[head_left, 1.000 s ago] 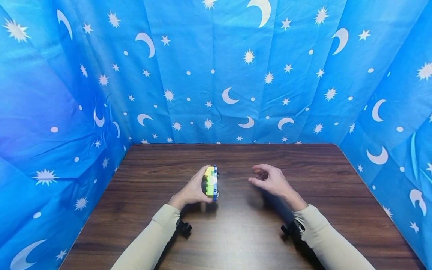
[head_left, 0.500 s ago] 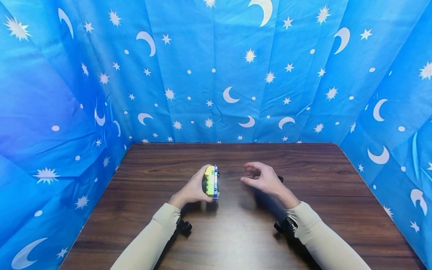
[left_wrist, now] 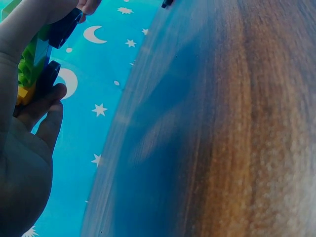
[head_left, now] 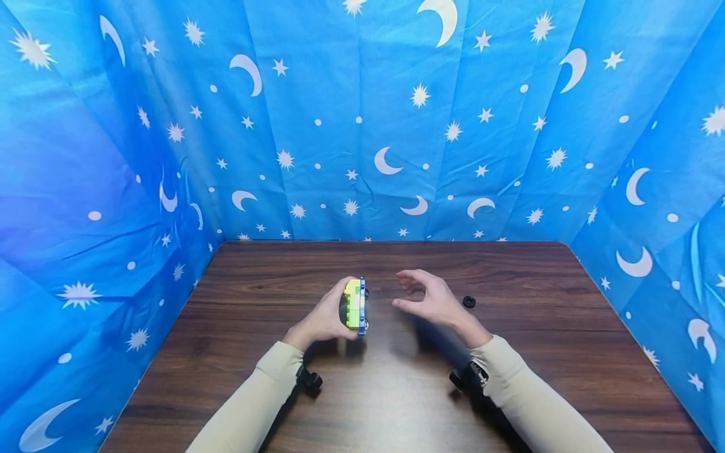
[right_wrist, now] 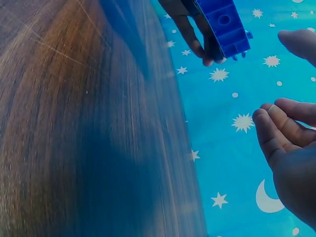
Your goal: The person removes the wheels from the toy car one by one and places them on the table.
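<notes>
My left hand grips a toy brick car above the table, turned on its side. Green and yellow bricks sit on its blue base, which faces right. In the left wrist view dark wheels show beside the green bricks of the car. The right wrist view catches the blue underside with small pegs at its edge. My right hand hovers to the right of the car, thumb and loosely bent fingers apart, with nothing between them. Behind it, a small black wheel lies on the table.
The brown wood-grain table stretches beneath both hands. A blue curtain with moons and stars hangs along the table's back and sides. Black cameras are strapped to the left wrist and right wrist.
My right hand has moved left toward the car, uncovering the black wheel on the table behind it. My left hand and the car have stayed in place.
</notes>
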The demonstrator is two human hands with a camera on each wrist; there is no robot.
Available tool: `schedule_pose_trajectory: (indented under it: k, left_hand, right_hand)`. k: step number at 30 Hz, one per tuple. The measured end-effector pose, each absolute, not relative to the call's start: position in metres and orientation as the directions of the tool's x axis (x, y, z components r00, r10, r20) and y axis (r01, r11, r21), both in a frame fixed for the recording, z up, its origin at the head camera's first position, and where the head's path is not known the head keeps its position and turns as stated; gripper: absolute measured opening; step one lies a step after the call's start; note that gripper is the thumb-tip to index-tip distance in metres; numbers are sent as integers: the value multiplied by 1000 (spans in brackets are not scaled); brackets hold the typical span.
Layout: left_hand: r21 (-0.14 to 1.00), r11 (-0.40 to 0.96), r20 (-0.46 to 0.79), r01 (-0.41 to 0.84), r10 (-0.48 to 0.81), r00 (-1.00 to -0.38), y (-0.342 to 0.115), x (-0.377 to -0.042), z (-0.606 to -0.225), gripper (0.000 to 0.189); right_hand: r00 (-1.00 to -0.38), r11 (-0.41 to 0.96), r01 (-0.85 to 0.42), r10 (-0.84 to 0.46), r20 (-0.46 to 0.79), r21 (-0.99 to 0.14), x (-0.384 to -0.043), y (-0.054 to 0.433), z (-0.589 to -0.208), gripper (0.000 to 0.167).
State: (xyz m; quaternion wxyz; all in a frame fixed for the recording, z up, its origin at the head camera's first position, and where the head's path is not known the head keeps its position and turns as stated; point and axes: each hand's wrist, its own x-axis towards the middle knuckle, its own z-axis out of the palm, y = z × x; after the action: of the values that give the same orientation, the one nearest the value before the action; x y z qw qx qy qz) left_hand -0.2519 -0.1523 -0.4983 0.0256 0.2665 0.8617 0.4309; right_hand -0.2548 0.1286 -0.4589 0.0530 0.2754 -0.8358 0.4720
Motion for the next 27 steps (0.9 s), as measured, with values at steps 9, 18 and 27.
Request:
schedule_pose_trajectory:
  k: [9,18,27]
  left_hand:
    - [765,481,181,429,478,-859,-152,-250,-497,115]
    - [771,479,178,420,472,-863,-152,-251,-498,114]
    - [764,498,163,410,466,-870,-151,-252,-498,114]
  right_hand:
    - [-814,431,-564,-436,385,-705,-257,122,-463,65]
    - [-791,423,-596,-454,410,-682,-256,117,-464,70]
    - [-800,435,-577,-470,373,-691,-256,114,-465,74]
